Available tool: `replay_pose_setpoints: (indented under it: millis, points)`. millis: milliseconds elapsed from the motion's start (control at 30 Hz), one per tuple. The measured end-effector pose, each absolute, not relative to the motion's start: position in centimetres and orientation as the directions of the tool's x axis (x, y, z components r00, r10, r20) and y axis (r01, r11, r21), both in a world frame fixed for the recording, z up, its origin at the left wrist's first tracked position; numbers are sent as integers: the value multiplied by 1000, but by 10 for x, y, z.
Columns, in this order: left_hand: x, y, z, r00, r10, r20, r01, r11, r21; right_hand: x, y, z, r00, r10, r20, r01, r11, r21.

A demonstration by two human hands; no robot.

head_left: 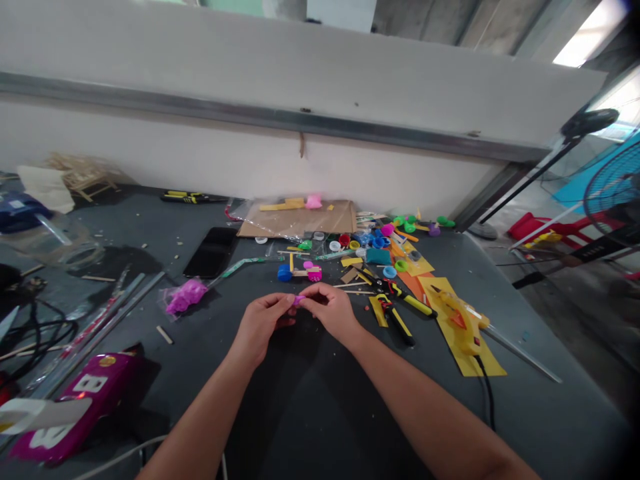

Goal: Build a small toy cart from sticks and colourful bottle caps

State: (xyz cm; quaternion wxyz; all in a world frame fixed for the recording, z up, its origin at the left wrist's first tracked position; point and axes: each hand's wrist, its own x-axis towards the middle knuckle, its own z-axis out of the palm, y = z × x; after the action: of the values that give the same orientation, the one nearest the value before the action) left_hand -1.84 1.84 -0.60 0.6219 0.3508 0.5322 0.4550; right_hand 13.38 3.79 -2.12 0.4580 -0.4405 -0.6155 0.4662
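Small purple clay-like lump (297, 301) pinched between the closed fingertips of left hand (264, 321) and right hand (334, 312), both equally near, long axis indeterminable, just nearside of the blue-and-pink-ended wooden-stick assembly (301, 273).

Centre of frame: the left hand (264, 325) and right hand (331, 311) pinch a small purple piece (298, 301) at the fingertips. Just above lies a blue-and-pink stick assembly (301, 273). Left of centre: black smartphone (212, 252), flat; wrapped purple lump (186, 297) below it. Right: yellow glue gun (466, 330) upon yellow sheet (449, 331). Lower left: magenta power strip (111, 380).
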Motion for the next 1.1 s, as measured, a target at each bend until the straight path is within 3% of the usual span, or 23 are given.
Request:
replay_pose_setpoints:
  millis: [100,233,633,900,1100]
  points:
    - [-16,19,-7,-17,956,-294,-120,290,949,133,40,-21,-199,978,57,20,62,-998]
    - [-15,19,-10,-48,969,-242,3,243,970,134,41,-20,-234,972,26,-22,21,-1000]
    - [-16,18,-11,-8,978,-210,60,210,976,133,43,-22,-222,975,-1,-28,-7,-1000]
    - [-16,19,-12,-36,984,-176,76,179,981,133,41,-22,-201,978,52,27,59,-998]
    - [-16,19,-5,-27,950,-313,-80,310,947,134,39,-22,-190,940,285,163,316,-935]
